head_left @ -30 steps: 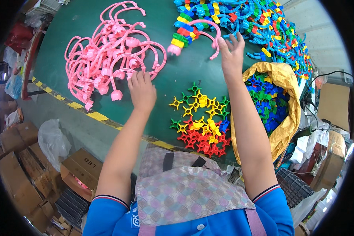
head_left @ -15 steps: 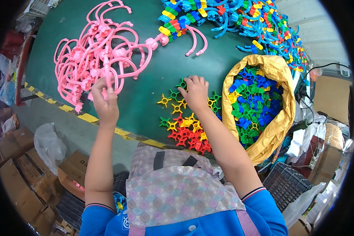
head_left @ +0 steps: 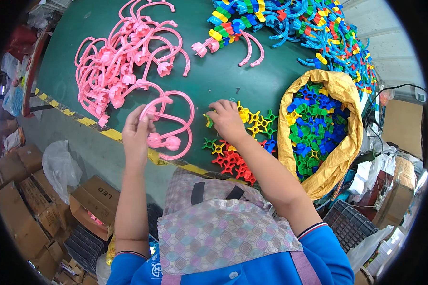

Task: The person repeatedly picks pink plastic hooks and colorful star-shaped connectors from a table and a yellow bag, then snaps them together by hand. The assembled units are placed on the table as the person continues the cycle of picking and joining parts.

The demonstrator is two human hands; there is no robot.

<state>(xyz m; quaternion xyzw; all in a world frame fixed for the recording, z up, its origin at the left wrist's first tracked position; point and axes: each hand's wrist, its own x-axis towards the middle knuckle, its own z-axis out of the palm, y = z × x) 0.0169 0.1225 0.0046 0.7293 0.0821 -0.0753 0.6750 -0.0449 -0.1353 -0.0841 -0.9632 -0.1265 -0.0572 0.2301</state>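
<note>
My left hand (head_left: 137, 132) is closed round pink curved plastic stems (head_left: 191, 114) with flower-shaped ends, lifted apart from the pile and looping to the right. A large heap of similar pink stems (head_left: 110, 71) lies just beyond it. My right hand (head_left: 227, 122) is curled over the small star-shaped plastic pieces, its fingertips closed on green and yellow ones (head_left: 209, 119). Yellow star pieces (head_left: 257, 124) lie beside its fingers, and red ones (head_left: 233, 161) sit under the wrist, near the table's front edge. What lies under the palm is hidden.
A yellow sack (head_left: 284, 137) full of blue, green and yellow star pieces stands right of my forearm. Blue stems strung with coloured pieces (head_left: 290, 28) are heaped at the far right of the green table (head_left: 242, 76). Cardboard boxes (head_left: 95, 202) stand on the floor at left.
My left hand has drawn pink stems out of the heap toward me and to the right. My right hand has shifted slightly nearer, gathering star pieces under its fingers.
</note>
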